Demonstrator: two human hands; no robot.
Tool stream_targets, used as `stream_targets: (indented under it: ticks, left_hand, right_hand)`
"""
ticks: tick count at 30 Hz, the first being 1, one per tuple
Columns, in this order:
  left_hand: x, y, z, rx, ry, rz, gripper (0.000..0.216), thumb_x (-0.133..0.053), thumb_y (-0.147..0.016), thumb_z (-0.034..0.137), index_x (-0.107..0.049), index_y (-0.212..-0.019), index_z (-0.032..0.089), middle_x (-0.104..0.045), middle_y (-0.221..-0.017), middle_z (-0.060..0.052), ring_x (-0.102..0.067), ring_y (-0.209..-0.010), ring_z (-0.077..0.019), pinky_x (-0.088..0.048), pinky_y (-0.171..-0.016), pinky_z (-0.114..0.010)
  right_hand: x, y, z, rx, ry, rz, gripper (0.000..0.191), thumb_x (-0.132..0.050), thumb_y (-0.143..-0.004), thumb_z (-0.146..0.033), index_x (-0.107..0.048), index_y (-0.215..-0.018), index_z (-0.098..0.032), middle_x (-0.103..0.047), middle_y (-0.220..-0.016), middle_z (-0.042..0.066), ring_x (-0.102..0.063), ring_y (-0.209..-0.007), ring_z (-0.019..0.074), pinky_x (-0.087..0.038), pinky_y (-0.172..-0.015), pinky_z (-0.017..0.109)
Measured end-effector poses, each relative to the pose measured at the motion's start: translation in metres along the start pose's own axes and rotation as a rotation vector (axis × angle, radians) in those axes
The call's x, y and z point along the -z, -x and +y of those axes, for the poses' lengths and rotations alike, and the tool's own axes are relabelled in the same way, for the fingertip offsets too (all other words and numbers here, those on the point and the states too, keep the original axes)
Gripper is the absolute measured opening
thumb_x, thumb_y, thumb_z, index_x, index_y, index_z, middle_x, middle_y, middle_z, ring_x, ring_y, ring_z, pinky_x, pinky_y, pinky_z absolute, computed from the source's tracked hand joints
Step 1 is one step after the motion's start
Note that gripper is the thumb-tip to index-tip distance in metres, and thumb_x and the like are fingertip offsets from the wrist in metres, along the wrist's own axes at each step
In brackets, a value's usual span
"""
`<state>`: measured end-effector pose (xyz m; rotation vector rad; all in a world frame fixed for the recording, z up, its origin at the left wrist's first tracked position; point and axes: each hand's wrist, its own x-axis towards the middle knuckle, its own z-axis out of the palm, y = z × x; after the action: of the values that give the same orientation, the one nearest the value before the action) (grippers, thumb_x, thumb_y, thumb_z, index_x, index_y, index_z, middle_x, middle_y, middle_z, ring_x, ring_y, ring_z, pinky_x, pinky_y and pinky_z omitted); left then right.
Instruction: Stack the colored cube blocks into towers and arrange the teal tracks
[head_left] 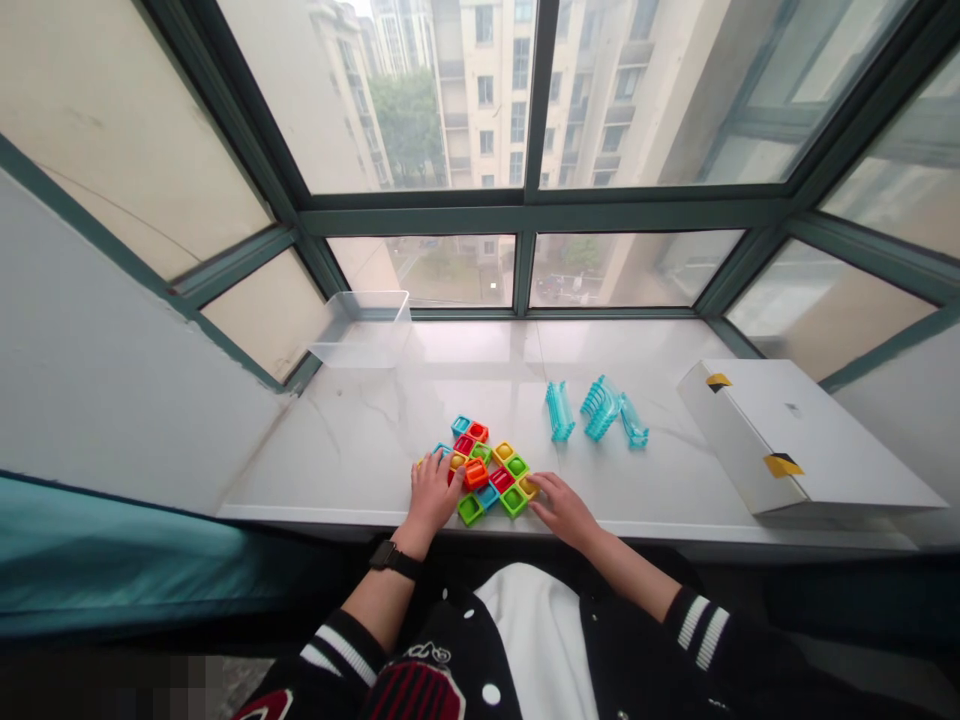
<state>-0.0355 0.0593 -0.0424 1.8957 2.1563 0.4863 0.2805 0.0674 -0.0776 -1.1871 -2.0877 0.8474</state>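
Daylight from tall windows is falling across the white marble bench (360,440). Both hands are resting on a cluster of colourful square blocks (487,470): the left hand (433,492) is lying flat, fingers spread on its left edge, and the right hand (562,506) is touching its right edge with loosely open fingers (nothing gripped). Beyond the right fingers are lying translucent blue pieces (600,408), with a white box (795,435) farther right.
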Motion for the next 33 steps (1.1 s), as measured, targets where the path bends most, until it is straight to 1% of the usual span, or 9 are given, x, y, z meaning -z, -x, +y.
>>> stream_targets:
  ticks: [2,8,13,16,19,22,26,31,33]
  left_hand:
    - [-0.004,0.002,-0.002,-0.012,0.006,0.016,0.051,-0.042,-0.105,0.048,-0.060,-0.147,0.026,-0.054,-0.159,-0.014,-0.042,-0.150,-0.0357,-0.027,-0.126,-0.058]
    - [-0.005,0.010,0.001,-0.010,0.039,0.084,0.047,-0.043,-0.105,0.047,-0.064,-0.140,0.024,-0.060,-0.150,-0.014,-0.051,-0.139,-0.0333,-0.040,-0.119,-0.051]
    - [-0.002,0.020,0.003,-0.022,0.086,0.110,0.043,-0.048,-0.103,0.043,-0.064,-0.139,0.026,-0.060,-0.148,-0.014,-0.052,-0.137,-0.0339,-0.042,-0.117,-0.052]
    - [0.002,0.021,0.009,-0.086,0.097,0.085,0.046,-0.056,-0.100,0.047,-0.063,-0.141,0.027,-0.058,-0.151,-0.013,-0.047,-0.143,-0.0354,-0.037,-0.121,-0.056]
    - [0.004,0.016,0.021,-0.207,0.126,0.054,0.058,-0.069,-0.092,0.052,-0.061,-0.143,0.026,-0.056,-0.153,-0.013,-0.045,-0.146,-0.0365,-0.031,-0.126,-0.057]
    - [0.004,0.008,0.033,-0.256,0.184,0.037,0.051,-0.074,-0.089,0.047,-0.065,-0.134,0.025,-0.064,-0.142,-0.013,-0.055,-0.136,-0.0348,-0.041,-0.120,-0.053]
    - [0.004,0.004,0.041,-0.215,0.347,-0.024,0.035,-0.072,-0.090,0.042,-0.069,-0.119,0.023,-0.072,-0.119,-0.010,-0.067,-0.115,-0.0294,-0.054,-0.104,-0.046]
    - [0.002,0.006,0.035,0.001,0.635,-0.020,0.046,-0.071,-0.089,0.051,-0.065,-0.125,0.023,-0.075,-0.118,-0.010,-0.074,-0.104,-0.0262,-0.061,-0.094,-0.042]
    - [0.001,0.006,0.034,0.037,0.754,-0.028,0.048,-0.071,-0.089,0.052,-0.063,-0.128,0.024,-0.076,-0.119,-0.010,-0.075,-0.104,-0.0255,-0.062,-0.093,-0.041]
  right_hand:
    - [-0.001,-0.005,0.005,-0.004,0.014,0.005,0.047,-0.062,-0.093,-0.023,-0.064,-0.140,-0.030,-0.066,-0.138,0.010,-0.064,-0.128,0.0282,-0.051,-0.116,0.050]
    - [0.002,-0.018,0.024,-0.052,0.074,0.001,0.051,-0.057,-0.094,-0.023,-0.061,-0.145,-0.026,-0.059,-0.152,0.012,-0.056,-0.141,0.0305,-0.044,-0.123,0.055]
    - [0.003,-0.015,0.026,-0.053,0.098,0.048,0.054,-0.066,-0.095,-0.038,-0.059,-0.147,-0.026,-0.055,-0.154,0.015,-0.054,-0.143,0.0334,-0.043,-0.123,0.056]
    - [0.001,-0.013,0.024,-0.041,0.107,0.041,0.065,-0.076,-0.088,-0.041,-0.058,-0.148,-0.027,-0.053,-0.156,0.015,-0.053,-0.144,0.0349,-0.044,-0.122,0.056]
    - [-0.001,-0.014,0.024,-0.039,0.110,0.032,0.069,-0.079,-0.085,-0.039,-0.057,-0.149,-0.027,-0.052,-0.158,0.015,-0.051,-0.146,0.0351,-0.043,-0.122,0.057]
    - [0.000,-0.018,0.026,-0.033,0.110,0.018,0.070,-0.079,-0.085,-0.038,-0.056,-0.149,-0.027,-0.051,-0.161,0.015,-0.049,-0.148,0.0345,-0.042,-0.123,0.056]
    - [0.003,-0.020,0.025,-0.044,0.113,-0.011,0.071,-0.080,-0.085,-0.040,-0.055,-0.151,-0.027,-0.050,-0.163,0.015,-0.049,-0.149,0.0343,-0.041,-0.124,0.057]
    - [0.002,-0.019,0.025,-0.054,0.115,-0.014,0.071,-0.078,-0.087,-0.041,-0.054,-0.152,-0.025,-0.047,-0.164,0.015,-0.047,-0.151,0.0349,-0.040,-0.124,0.057]
    - [0.003,-0.018,0.023,-0.055,0.111,-0.021,0.071,-0.077,-0.087,-0.041,-0.054,-0.152,-0.025,-0.046,-0.165,0.016,-0.046,-0.151,0.0353,-0.040,-0.124,0.057]
